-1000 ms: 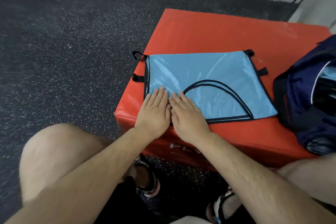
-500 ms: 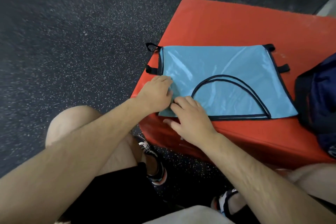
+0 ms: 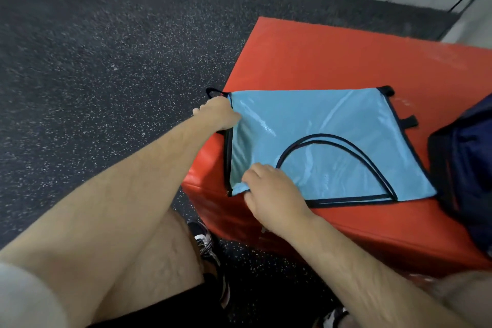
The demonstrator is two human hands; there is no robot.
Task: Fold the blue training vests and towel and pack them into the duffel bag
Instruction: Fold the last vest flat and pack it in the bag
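A light blue training vest (image 3: 319, 136) with black trim lies folded flat on the orange padded box (image 3: 332, 58). My left hand (image 3: 219, 114) grips the vest's left edge near its far corner, fingers curled over the trim. My right hand (image 3: 269, 192) pinches the vest's near left corner, which is slightly lifted off the box. The dark navy duffel bag (image 3: 466, 168) sits at the right edge of the box, partly cut off by the frame. No towel is in view.
The orange box stands on dark speckled rubber flooring (image 3: 106, 61), with a pale wall behind. My bare knees and sneakers (image 3: 210, 247) are close below the box's front face.
Both hands left the flat pressing position on the vest. The left hand slid up to the far left edge, and the right hand took the near left corner and lifted it a little.
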